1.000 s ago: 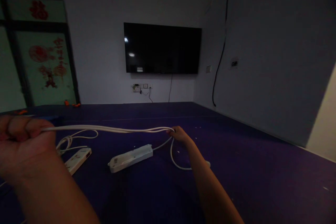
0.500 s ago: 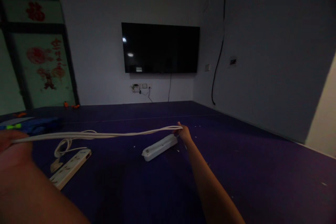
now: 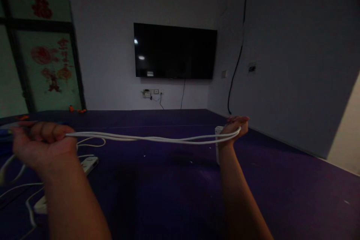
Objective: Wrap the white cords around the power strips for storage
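A doubled white power cord (image 3: 152, 138) runs nearly level between my two hands. My left hand (image 3: 46, 138), on the left, is closed round it, and loose cord hangs down from the hand's far side. At the right, the cord makes a loop round my right hand (image 3: 236, 129), whose fingers are curled and partly hidden. A white power strip (image 3: 218, 131) stands on end against this hand, mostly behind the wrist; whether the fingers touch it I cannot tell. Another white power strip (image 3: 90, 164) lies on the purple surface, partly covered by my left forearm.
The purple surface (image 3: 174, 191) stretches to the walls, with small white scraps on it. Loose cord lies at the lower left. Small orange objects (image 3: 81, 111) sit near the door. A television (image 3: 176, 52) hangs on the far wall; a black cable (image 3: 236, 67) hangs at the right.
My right hand has risen and moved right, and the power strip beside it has gone from lying to upright. My left hand has moved right into fuller view, still gripping the cord.
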### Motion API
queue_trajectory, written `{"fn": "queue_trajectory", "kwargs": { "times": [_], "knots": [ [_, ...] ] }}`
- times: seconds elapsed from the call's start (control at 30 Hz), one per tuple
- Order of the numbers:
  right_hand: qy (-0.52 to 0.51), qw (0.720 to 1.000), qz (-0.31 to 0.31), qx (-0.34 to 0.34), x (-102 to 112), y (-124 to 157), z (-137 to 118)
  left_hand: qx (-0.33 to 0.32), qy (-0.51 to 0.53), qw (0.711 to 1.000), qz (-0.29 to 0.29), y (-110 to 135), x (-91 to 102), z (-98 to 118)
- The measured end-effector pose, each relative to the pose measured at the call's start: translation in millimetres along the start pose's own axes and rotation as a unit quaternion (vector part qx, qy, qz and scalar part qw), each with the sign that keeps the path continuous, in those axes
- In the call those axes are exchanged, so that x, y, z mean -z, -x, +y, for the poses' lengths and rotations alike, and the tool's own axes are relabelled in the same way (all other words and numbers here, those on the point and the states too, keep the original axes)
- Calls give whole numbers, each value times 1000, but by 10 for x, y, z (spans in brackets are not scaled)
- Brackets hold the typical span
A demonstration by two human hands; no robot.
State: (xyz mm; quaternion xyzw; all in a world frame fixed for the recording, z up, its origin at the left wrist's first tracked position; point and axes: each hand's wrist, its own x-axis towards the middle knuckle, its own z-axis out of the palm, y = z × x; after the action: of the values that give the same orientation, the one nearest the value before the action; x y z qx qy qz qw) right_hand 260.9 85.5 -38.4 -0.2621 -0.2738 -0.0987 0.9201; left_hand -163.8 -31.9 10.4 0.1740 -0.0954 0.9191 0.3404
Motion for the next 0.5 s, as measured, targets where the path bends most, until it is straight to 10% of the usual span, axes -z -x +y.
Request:
{"fn": "queue_trajectory", "kwargs": {
  "times": [0.27, 0.5],
  "knots": [
    [-59, 996, 70, 9, 84, -67, -17, 96, 78, 992, 8, 5, -10, -290],
    [57, 995, 14, 78, 49, 241, -100, 20, -32, 999, 12, -60, 71, -196]
  ]
}}
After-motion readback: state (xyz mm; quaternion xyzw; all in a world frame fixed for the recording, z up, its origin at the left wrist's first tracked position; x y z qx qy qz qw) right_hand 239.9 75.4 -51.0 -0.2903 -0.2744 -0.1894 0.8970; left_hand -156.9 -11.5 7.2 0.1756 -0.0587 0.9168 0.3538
